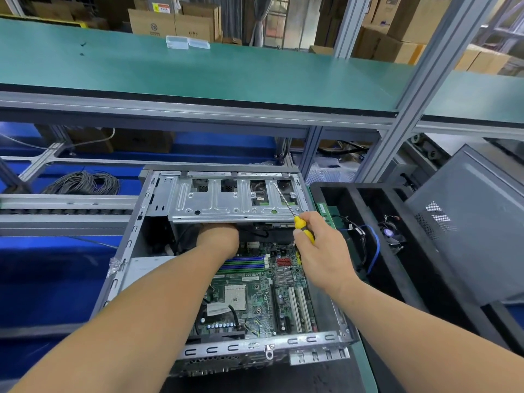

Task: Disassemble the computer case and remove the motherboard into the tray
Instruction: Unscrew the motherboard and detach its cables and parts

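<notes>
Overhead, drive cage [215, 199] above motherboard [249, 296].

Computer case [312, 340]: bare matt sheet metal. Motherboard [249, 296]: glossy green board. Screwdriver [304, 231] handle was smooth yellow plastic. Tray [377, 259]: matt black.

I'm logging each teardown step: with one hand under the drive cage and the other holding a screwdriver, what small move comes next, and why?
Probably draw the left hand back out from under the silver metal drive cage. Its fingers are hidden there, so what it grips is unclear. The green motherboard still lies in the grey computer case, and the right hand holds the yellow-handled screwdriver off it.
</notes>
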